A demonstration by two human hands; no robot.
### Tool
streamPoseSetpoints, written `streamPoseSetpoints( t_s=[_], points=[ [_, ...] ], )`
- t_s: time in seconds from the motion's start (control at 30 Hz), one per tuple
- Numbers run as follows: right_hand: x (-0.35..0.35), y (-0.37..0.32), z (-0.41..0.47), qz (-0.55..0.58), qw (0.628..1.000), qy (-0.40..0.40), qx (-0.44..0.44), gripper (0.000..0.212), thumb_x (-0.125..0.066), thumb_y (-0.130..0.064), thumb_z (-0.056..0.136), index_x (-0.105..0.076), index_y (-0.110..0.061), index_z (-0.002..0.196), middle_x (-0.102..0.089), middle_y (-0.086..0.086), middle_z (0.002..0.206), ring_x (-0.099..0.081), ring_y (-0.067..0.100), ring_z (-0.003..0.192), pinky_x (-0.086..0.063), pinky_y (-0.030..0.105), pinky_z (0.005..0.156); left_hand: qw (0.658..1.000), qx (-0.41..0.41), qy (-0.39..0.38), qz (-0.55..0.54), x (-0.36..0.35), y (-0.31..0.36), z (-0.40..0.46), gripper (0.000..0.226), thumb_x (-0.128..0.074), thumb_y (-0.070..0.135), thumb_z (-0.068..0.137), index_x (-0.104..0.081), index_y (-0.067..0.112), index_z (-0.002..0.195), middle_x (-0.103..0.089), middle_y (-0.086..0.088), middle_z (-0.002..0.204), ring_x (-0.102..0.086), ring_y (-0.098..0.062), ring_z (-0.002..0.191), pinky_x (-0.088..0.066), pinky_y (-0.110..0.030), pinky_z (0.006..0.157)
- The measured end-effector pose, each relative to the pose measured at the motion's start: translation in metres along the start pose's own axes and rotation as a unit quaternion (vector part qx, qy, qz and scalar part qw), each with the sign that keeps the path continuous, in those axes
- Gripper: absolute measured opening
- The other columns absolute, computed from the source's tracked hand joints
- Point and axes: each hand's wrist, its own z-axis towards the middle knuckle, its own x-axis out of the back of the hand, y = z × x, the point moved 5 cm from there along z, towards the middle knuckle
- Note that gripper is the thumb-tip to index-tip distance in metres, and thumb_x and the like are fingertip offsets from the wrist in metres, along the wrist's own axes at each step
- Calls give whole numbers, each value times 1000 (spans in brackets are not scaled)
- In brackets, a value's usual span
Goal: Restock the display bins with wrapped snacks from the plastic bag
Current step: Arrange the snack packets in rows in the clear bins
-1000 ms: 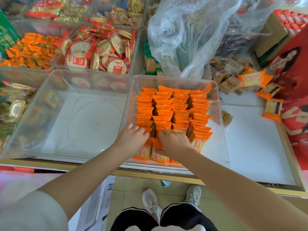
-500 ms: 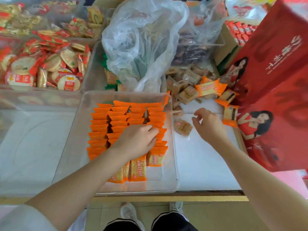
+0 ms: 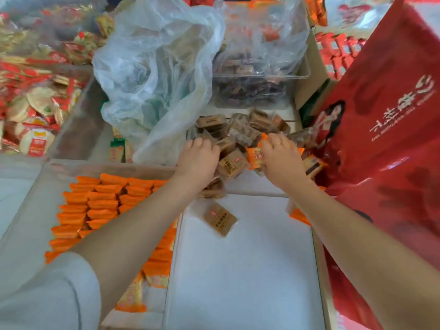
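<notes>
**Right hand pinches an orange snack, left grasps among brown ones**

Right hand [image 3: 281,160] pinches an orange-wrapped snack [image 3: 256,158]; left hand [image 3: 198,160] curls over the brown snack pile [image 3: 238,136] at the shelf's far edge, below the plastic bag [image 3: 154,67]. Whether the left holds one, I cannot tell.

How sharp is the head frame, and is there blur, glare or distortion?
Head view: soft all over from motion blur, worst at the upper-left snacks; both hands and the brown packets are smeared, labels unreadable; wide-angle bending at the edges; even light, mild sheen on the plastic bag.
</notes>
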Motion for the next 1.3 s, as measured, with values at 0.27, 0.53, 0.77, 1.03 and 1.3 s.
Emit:
streamPoseSetpoints(
  t_s=[0.27, 0.53, 0.77, 1.03, 1.3],
  points=[
    [-25, 19, 6, 26, 998, -42, -48, 70, -66, -38, 81, -32, -12, 137, -36, 13, 143, -35, 30, 128, -32, 41, 101, 994, 95, -50, 4, -21, 1, 13, 37, -59, 18, 85, -43, 10, 117, -51, -9, 112, -55, -25, 100, -38, -33, 89],
    [-51, 32, -20, 177, 955, -89, -221, 90, -69, -62, 69, -34, -7, 131, -46, 15, 130, -39, 34, 123, -32, 42, 100, 992, 81, -82, 57, -37, 10, 6, 73, -44, 9, 89, 0, 2, 147, -67, -4, 93, -63, -23, 81, -28, -35, 102],
    [-59, 22, -47, 353, 890, -66, -280, 67, -74, -32, 73, -33, -11, 123, -55, 16, 116, -52, 38, 108, -48, 45, 82, 996, 65, -10, -58, 8, 22, -24, 77, -54, 2, 85, -10, 8, 148, -60, -14, 109, -53, -32, 99, -43, -35, 73],
    [-11, -16, -87, 653, 714, -57, -245, 27, -65, -8, 82, -49, -12, 103, -56, 0, 82, -57, 18, 80, -46, 32, 65, 898, 59, 99, -426, 47, -4, -109, 21, -66, 5, 82, -65, 10, 102, -60, 7, 93, -52, -10, 85, -35, -7, 73],
    [38, -119, -111, 846, 446, -257, -138, 37, -60, -28, 64, -65, -10, 96, -69, 12, 90, -64, 25, 77, -52, 36, 73, 755, 244, 106, -599, 31, -73, -208, 28, -61, 16, 88, -56, 27, 114, -59, 19, 106, -52, 14, 98, -39, -2, 78]
  ],
)
